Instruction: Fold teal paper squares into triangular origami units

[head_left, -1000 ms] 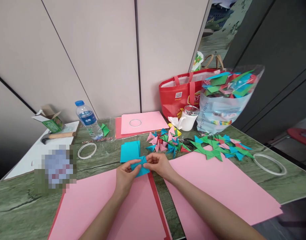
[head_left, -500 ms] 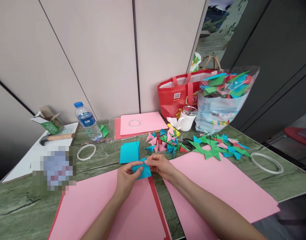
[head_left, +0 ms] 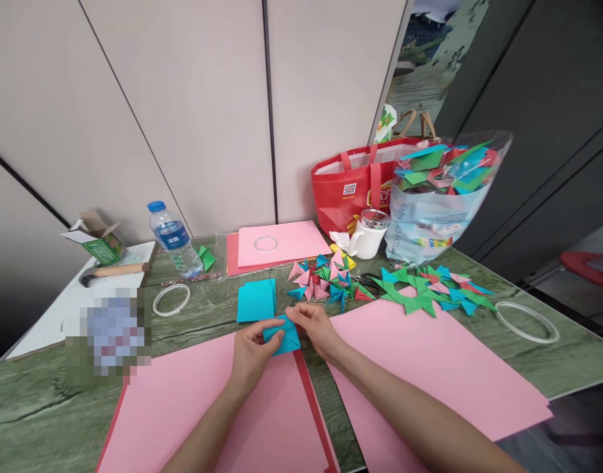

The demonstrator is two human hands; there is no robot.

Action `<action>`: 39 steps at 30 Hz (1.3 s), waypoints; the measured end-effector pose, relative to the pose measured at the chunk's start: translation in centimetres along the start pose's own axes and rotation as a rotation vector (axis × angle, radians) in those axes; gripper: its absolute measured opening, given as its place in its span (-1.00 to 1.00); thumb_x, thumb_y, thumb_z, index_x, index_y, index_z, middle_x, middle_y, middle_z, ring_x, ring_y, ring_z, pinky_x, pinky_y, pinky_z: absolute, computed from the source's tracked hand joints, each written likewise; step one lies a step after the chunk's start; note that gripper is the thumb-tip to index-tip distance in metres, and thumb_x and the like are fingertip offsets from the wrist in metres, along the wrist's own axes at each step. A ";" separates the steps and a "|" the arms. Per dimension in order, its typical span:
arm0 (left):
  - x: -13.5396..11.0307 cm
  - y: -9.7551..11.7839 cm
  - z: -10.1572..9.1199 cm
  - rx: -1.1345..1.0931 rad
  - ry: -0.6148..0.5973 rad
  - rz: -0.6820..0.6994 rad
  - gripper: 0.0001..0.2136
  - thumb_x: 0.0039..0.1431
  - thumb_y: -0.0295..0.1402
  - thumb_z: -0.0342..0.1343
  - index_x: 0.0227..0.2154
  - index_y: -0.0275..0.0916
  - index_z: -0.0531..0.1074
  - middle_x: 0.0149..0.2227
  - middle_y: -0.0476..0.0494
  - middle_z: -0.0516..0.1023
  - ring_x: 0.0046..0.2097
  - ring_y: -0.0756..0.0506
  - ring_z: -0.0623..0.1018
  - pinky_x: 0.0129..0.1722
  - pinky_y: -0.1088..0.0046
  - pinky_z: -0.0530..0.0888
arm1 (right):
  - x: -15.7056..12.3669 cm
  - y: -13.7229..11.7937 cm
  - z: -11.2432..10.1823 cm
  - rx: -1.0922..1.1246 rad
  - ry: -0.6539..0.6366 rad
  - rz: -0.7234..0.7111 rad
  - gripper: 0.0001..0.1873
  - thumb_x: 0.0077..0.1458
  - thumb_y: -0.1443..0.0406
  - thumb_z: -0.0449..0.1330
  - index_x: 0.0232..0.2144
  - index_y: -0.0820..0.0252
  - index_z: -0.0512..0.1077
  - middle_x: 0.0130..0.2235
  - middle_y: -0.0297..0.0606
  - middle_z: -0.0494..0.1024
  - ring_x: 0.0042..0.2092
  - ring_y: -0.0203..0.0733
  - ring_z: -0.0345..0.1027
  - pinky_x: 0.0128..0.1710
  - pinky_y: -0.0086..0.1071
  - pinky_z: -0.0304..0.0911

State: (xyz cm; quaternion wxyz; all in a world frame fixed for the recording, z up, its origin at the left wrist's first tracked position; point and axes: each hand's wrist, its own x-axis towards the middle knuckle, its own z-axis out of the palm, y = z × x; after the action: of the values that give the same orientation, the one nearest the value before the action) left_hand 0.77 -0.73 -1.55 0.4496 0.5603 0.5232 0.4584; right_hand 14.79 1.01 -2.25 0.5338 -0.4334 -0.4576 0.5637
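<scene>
A small blue paper piece (head_left: 284, 337), partly folded, is pinched between both my hands just above the table. My left hand (head_left: 252, 355) grips its left side with thumb and fingers closed. My right hand (head_left: 315, 326) pinches its upper right corner. A stack of blue paper squares (head_left: 255, 299) lies just beyond my hands. Beneath my forearms lie large pink sheets (head_left: 193, 414), the right-hand pink sheet (head_left: 429, 368) reaching toward the table's edge.
Folded colourful paper pieces (head_left: 326, 279) and a chain of green ones (head_left: 424, 292) lie behind. A water bottle (head_left: 175, 238), white mug (head_left: 368, 235), red bag (head_left: 353, 187), plastic bag of paper (head_left: 439, 197), tape rings (head_left: 171, 299), small box (head_left: 95, 238) stand around.
My hands have turned the blue piece slightly and pressed it flatter, drawing it a little closer to me. Nothing else on the table has moved.
</scene>
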 end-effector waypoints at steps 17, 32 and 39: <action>0.4 0.6 -0.6 0.106 0.156 0.051 -0.78 -0.22 -0.28 0.20 -0.46 -0.27 0.53 -0.72 0.09 0.20 -0.64 0.08 0.06 -0.67 0.55 0.05 | 0.3 0.5 -0.5 -0.256 -0.117 -0.082 -0.71 -0.15 0.11 0.19 -0.59 0.24 0.32 -0.60 -0.42 0.31 -0.55 -0.38 0.16 -0.55 -0.49 0.10; 0.5 0.4 -0.9 0.047 0.220 -0.018 -0.67 -0.24 -0.19 0.20 -0.39 -0.30 0.51 -0.70 0.13 0.02 -0.61 0.08 0.06 -0.66 0.56 0.06 | -0.4 -0.1 0.1 -0.263 -0.169 -0.095 -0.73 -0.08 0.15 0.14 -0.61 0.22 0.25 -0.62 -0.43 0.32 -0.58 -0.38 0.18 -0.55 -0.48 0.13; 0.7 0.2 -1.3 -0.021 0.236 -0.008 -0.68 -0.25 -0.22 0.23 -0.39 -0.30 0.50 -0.70 0.14 0.03 -0.61 0.08 0.07 -0.65 0.57 0.06 | -0.5 0.2 0.3 -0.169 -0.239 -0.044 -0.71 -0.03 0.10 0.07 -0.55 0.21 0.28 -0.59 -0.40 0.36 -0.56 -0.35 0.26 -0.51 -0.45 0.20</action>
State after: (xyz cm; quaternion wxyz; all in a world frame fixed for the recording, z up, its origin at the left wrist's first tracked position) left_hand -0.40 -0.02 -1.08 0.3924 0.4956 0.5701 0.5248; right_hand 14.53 0.50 -2.36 0.4493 -0.3966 -0.5732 0.5588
